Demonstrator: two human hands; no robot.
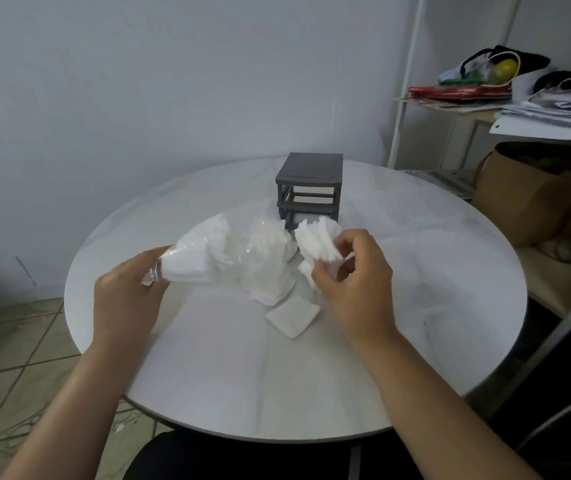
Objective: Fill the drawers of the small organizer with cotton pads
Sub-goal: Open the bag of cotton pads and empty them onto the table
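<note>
More cotton pads could be spilled onto the bench (415, 271) if the clear bag (228, 258) is tipped further, since its mouth hangs open and one loose pad (292, 317) is already lying at the centre of the frame. The bag's closed end is pinched in the left hand (128, 289), fingers curled tight. A bunch of pads (317, 240) is gripped in the right hand (353, 275), fingers partly closed. The small organizer (308, 188) is seen just behind, upper centre, its slots apparently empty.

- No writing, label, brand, number or sign can be read anywhere in view.
- The papers (550, 114) stacked on the shelf at two o'clock are too blurred to make out any print.
</note>
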